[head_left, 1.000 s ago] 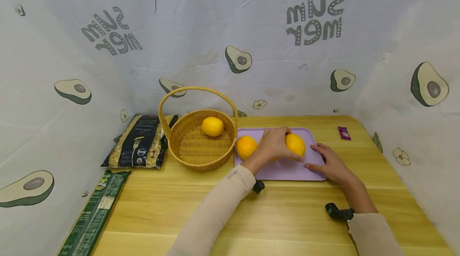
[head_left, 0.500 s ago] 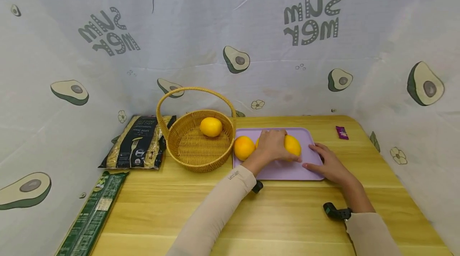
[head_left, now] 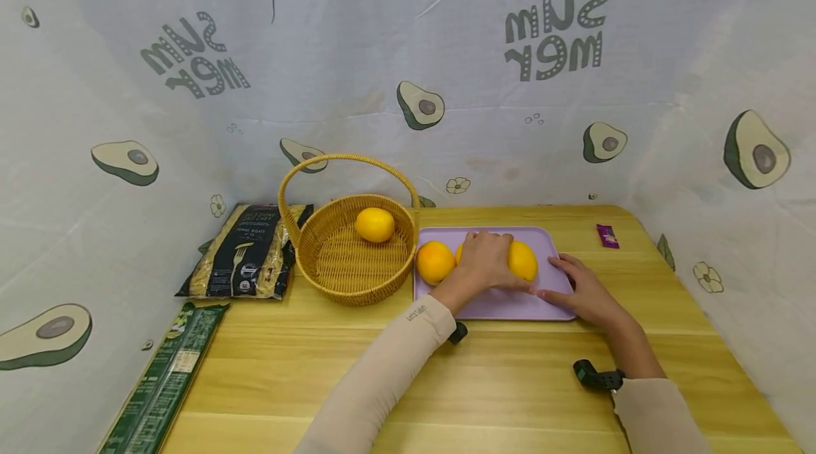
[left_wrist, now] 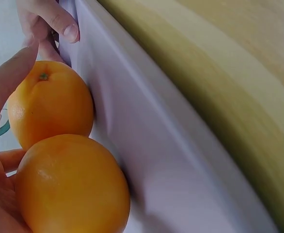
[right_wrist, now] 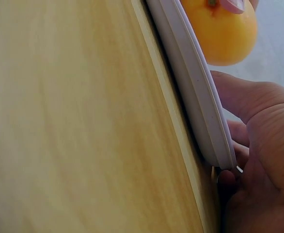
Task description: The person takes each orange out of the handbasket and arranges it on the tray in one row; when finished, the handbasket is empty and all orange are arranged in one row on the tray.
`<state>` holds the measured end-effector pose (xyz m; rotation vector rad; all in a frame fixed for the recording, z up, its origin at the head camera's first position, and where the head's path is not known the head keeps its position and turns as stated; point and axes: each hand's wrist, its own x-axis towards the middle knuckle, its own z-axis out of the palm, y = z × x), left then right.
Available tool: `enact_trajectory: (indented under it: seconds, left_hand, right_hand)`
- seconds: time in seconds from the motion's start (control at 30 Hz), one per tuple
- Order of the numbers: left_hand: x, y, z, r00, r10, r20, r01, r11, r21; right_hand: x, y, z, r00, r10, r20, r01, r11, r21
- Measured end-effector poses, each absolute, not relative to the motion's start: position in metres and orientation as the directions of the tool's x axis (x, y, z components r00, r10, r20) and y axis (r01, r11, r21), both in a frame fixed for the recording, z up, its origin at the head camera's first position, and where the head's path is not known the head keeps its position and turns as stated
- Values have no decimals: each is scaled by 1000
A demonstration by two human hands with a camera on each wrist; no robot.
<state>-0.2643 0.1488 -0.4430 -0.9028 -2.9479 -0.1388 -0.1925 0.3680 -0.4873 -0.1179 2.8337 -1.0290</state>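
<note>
My left hand (head_left: 486, 259) grips an orange (head_left: 523, 260) on the purple tray (head_left: 503, 309), thumb in front of it and fingers behind. Another orange (head_left: 435, 262) sits at the tray's left end. Between them, a slice of a third orange (head_left: 458, 254) peeks out, mostly hidden by that hand. In the left wrist view the gripped orange (left_wrist: 55, 107) stands beyond a nearer orange (left_wrist: 74, 184). At the tray's right side, my right hand (head_left: 586, 291) holds the edge. The right wrist view shows its thumb (right_wrist: 244, 94) over the rim and its fingers below the corner.
Left of the tray stands a wicker basket (head_left: 319, 270) with a tall handle and one yellow-orange fruit (head_left: 375, 225) inside. A pasta bag (head_left: 245, 256) and a long green packet (head_left: 168, 376) lie farther left. A small purple packet (head_left: 608, 236) lies at the back right.
My left hand has shifted very slightly around the orange, and a slice of the middle orange now shows beside it. The right hand stays at the tray's edge.
</note>
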Motion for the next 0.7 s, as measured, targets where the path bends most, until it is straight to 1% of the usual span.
enact_trajectory:
  seconds: [0.27, 0.5, 0.7]
  left_hand:
    - [-266, 142, -445, -819, 566, 93, 573, 813, 100]
    - [-258, 109, -432, -811, 565, 152, 584, 764, 276]
    - [-243, 68, -419, -789, 577, 210, 612, 707, 354]
  right_hand:
    - [-195, 368, -490, -989, -121, -86, -38, 765, -643]
    - [-195, 366, -489, -987, -123, -108, -24, 762, -647]
    - [-194, 367, -486, -986, -111, -127, -3, 763, -646]
